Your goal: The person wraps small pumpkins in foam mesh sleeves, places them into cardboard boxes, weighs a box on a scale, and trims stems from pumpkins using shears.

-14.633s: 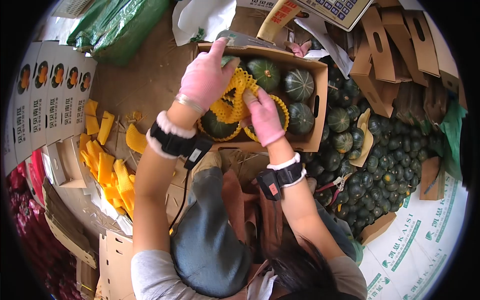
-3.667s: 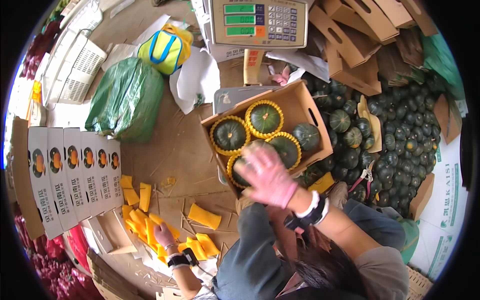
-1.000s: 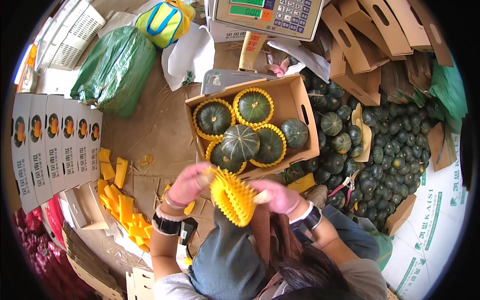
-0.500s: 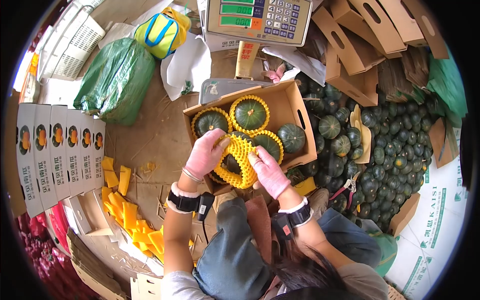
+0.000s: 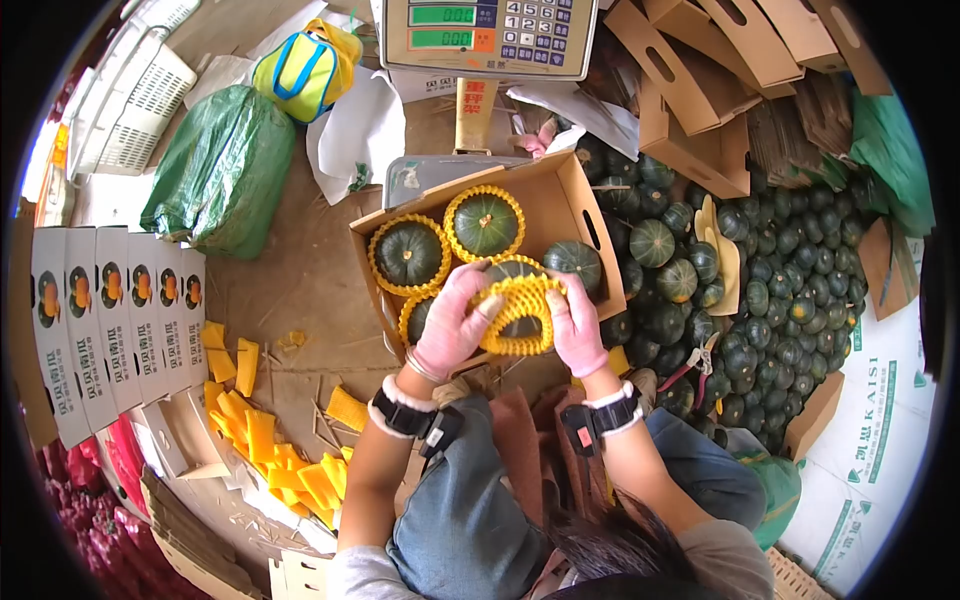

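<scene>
A stretched yellow foam net sleeve (image 5: 522, 300) is held between my two pink-gloved hands, above the front of an open cardboard carton (image 5: 590, 205). My left hand (image 5: 452, 325) pinches its left side, and my right hand (image 5: 577, 325) grips its right edge. Green shows through the net and its opening; I cannot tell whether that pumpkin is inside it or beneath it. Behind the hands, two dark green pumpkins, one at the left (image 5: 408, 252) and one further back (image 5: 485, 222), sit in yellow nets. A bare pumpkin (image 5: 574, 265) lies at the carton's right.
The carton rests on a scale platform (image 5: 400, 180) below a digital display (image 5: 488, 38). Many loose pumpkins (image 5: 770, 310) are heaped at the right, with red-handled pruning shears (image 5: 695, 368). Flat yellow nets (image 5: 270, 440) and printed white boxes (image 5: 118, 325) are at the left.
My hands have spread apart and turned, stretching the net wider. They have shifted right relative to the carton, uncovering the left netted pumpkin. The view has moved slightly.
</scene>
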`<state>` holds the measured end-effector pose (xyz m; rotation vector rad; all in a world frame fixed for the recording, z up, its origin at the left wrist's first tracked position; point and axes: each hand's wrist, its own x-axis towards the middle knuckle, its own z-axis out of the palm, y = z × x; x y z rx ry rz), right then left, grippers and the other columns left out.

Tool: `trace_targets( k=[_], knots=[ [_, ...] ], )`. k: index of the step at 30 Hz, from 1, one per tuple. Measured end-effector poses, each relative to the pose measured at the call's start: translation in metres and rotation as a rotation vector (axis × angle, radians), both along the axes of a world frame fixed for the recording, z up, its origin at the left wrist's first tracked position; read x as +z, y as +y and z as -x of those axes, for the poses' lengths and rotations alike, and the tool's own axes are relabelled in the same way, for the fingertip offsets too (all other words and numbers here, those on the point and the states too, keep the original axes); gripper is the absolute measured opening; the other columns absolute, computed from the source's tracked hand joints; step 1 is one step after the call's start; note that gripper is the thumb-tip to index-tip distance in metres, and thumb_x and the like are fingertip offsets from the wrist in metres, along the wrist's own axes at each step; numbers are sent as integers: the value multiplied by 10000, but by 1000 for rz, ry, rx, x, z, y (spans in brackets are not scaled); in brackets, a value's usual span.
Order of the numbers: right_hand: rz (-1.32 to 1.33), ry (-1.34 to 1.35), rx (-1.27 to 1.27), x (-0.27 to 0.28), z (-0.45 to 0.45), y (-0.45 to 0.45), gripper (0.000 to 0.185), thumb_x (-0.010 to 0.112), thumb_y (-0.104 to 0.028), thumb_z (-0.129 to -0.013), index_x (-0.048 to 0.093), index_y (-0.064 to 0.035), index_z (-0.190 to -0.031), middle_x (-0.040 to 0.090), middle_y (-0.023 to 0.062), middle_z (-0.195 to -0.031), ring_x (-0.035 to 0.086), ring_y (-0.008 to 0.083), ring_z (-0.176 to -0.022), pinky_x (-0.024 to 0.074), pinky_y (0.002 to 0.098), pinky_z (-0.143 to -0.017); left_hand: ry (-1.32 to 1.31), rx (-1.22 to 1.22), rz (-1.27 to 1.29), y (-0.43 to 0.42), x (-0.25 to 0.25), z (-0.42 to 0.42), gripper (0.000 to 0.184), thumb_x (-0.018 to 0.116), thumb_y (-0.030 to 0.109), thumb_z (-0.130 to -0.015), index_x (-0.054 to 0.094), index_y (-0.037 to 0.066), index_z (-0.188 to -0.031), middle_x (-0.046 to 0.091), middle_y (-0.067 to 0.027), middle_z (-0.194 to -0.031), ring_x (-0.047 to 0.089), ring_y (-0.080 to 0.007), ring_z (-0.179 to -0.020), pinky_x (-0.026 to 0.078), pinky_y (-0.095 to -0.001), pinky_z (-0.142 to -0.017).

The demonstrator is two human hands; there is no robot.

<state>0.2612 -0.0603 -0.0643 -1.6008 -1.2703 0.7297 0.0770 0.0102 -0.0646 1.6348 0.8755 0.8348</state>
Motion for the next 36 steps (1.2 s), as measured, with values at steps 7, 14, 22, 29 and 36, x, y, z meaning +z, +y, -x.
trace_targets(
  k=[7, 14, 22, 29, 36],
  knots=[
    [-24, -43, -139, -11, -7, 27, 147, 607, -146, -909, 556, -10, -890, 558, 120, -733, 542, 209, -651, 458, 303, -622, 10, 226, 88, 1, 1, -13, 138, 626, 94, -892, 582, -10, -972, 601, -91, -833, 555, -146, -773, 465, -272, -713],
    [162, 273, -154, -41, -15, 32, 178, 617, -176, -909, 570, -13, -857, 569, 77, -746, 532, 158, -703, 458, 280, -670, -430, 334, 682, 8, -35, -15, 107, 574, 112, -942, 565, 5, -952, 552, -4, -803, 479, -72, -767, 429, -223, -693],
    [-234, -493, -27, 22, -5, 15, 200, 615, -88, -838, 590, -97, -1036, 563, 138, -969, 585, 331, -818, 510, 400, -712, 243, 197, -364, -3, 30, 2, 359, 715, 197, -800, 606, 60, -1113, 543, -198, -1137, 558, -346, -1029, 495, -387, -847],
    [133, -520, 39, 25, 12, 9, 270, 570, -214, -891, 588, -179, -1158, 561, 110, -983, 627, 328, -768, 533, 407, -605, 258, -47, 39, 0, 22, 7, 558, 708, 296, -820, 523, 53, -1287, 518, -197, -1165, 539, -333, -1039, 438, -383, -925],
    [86, -366, 79, 13, 7, 12, 450, 613, -319, -877, 495, -143, -1274, 536, 146, -1067, 612, 353, -868, 531, 416, -707, -233, -120, 407, -1, -16, 13, 835, 737, 450, -763, 395, 17, -1389, 469, -126, -1221, 476, -248, -1150, 351, -341, -1023]
  ],
)
